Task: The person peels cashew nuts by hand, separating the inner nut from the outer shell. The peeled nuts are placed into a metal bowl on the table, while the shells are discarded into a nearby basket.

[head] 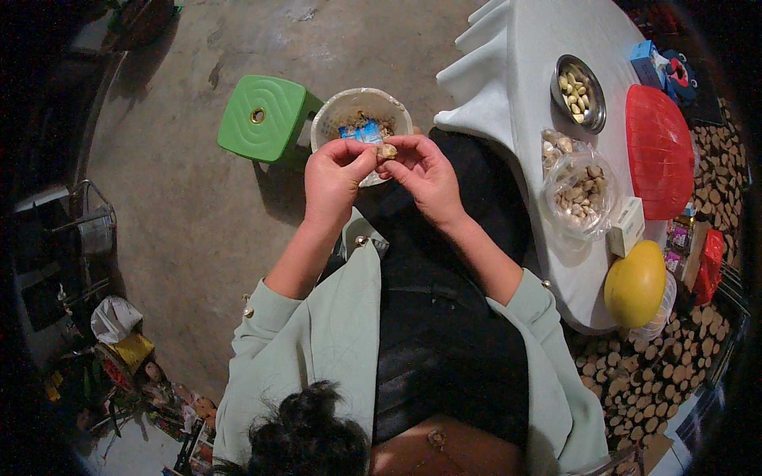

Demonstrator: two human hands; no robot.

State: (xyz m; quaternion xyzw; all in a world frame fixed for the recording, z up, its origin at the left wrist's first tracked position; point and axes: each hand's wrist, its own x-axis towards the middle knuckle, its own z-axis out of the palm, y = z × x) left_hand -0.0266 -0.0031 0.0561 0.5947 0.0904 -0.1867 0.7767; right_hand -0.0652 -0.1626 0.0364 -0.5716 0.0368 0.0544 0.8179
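Observation:
Between the fingertips of both hands is a garlic clove [387, 152] with papery skin on it. My left hand [342, 169] pinches it from one side, and my right hand [422, 172] grips it from the other. Just beyond and below the hands stands a white waste basket [321, 122] with a liner, holding skins and a blue wrapper [361, 131]. On the table, a steel bowl [597, 113] holds several peeled cloves [574, 98]. Nearer to me lies an open clear plastic bag [580, 193] of unpeeled cloves, beside another bag of garlic [558, 144].
A green plastic stool [262, 119] stands left of the basket. The table with a white cloth [536, 35] runs along my right, bearing a red mesh cover [659, 152], a small box [626, 226], a yellow melon-like fruit [635, 284] and a blue tissue box [647, 64].

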